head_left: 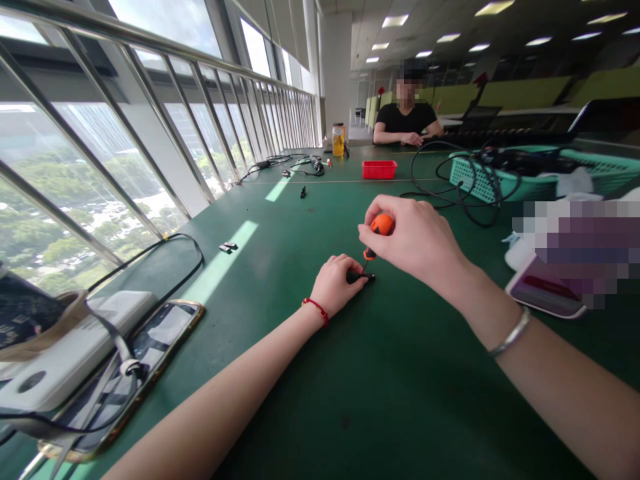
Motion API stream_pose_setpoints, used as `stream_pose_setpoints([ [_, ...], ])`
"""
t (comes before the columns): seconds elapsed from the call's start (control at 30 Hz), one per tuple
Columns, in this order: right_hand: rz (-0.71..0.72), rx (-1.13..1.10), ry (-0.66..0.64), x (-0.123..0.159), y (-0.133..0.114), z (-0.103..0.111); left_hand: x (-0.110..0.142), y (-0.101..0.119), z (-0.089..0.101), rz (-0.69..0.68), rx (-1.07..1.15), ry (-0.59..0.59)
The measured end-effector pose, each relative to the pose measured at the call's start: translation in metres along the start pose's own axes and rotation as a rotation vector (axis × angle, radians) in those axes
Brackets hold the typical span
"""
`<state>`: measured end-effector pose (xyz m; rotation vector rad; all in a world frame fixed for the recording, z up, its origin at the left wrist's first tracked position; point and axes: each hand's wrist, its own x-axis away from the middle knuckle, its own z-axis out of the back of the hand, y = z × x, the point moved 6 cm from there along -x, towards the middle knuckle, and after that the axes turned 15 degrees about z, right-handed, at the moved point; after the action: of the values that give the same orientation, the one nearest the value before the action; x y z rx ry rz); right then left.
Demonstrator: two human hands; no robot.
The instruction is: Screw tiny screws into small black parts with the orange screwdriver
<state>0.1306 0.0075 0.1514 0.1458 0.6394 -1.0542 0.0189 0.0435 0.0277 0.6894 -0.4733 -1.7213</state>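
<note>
The grip of the right hand point(417, 233) is closed, with the orange-and-black handle of a screwdriver point(383, 225) clamped between thumb and fingers. The screwdriver is held steeply tilted: its handle is raised toward the right, and its thin shaft is pointed down and slightly left, to a small black part point(370, 277). The part is pinched at the worktop point(300, 373) by the thumb and fingers of the left hand point(336, 283); its visible long axis is laid roughly left to right, with its right end exposed past the fingertips. Whether the tip is seated in the part cannot be told.

Green surface is seen nearer the wearer, between the forearms, and beyond the hands toward a red tray point(379, 171). To the left, small dark pieces point(229, 247) are set beside a strip of sunlight. Nearer, a phone point(165, 333) and a white box point(80, 353) are crossed by cables, close to the left edge, which is bordered by a metal railing point(200, 87). To the right, the room is bounded by a teal basket point(480, 180) holding cables and a flat device point(545, 290). At the far end, a person point(406, 120) is seated near a jar point(339, 141).
</note>
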Motion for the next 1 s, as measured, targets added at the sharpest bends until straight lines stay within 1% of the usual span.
stream_pose_setpoints([
  [0.07, 0.02, -0.018, 0.018, -0.0001, -0.0014, 0.0011, 0.0004, 0.0015, 0.0001, -0.006, -0.024, 0.001],
  [0.17, 0.027, -0.035, 0.012, -0.0003, -0.0027, -0.0007, 0.0008, 0.0027, 0.0004, -0.004, -0.042, 0.002],
  [0.33, 0.016, 0.025, -0.021, 0.0002, -0.0023, -0.0047, 0.0013, 0.0037, 0.0007, -0.013, -0.056, 0.006],
  [0.57, 0.058, -0.039, 0.014, 0.0, -0.0055, -0.0032, -0.0003, -0.0005, -0.0023, -0.028, -0.043, 0.02],
  [0.8, 0.062, 0.113, 0.041, 0.0014, -0.0055, -0.0074, 0.0003, 0.0008, -0.0008, -0.002, -0.053, 0.007],
  [1.0, 0.046, -0.006, 0.062, 0.0008, -0.0011, -0.006, -0.0005, -0.0011, -0.0026, 0.003, -0.023, -0.007],
])
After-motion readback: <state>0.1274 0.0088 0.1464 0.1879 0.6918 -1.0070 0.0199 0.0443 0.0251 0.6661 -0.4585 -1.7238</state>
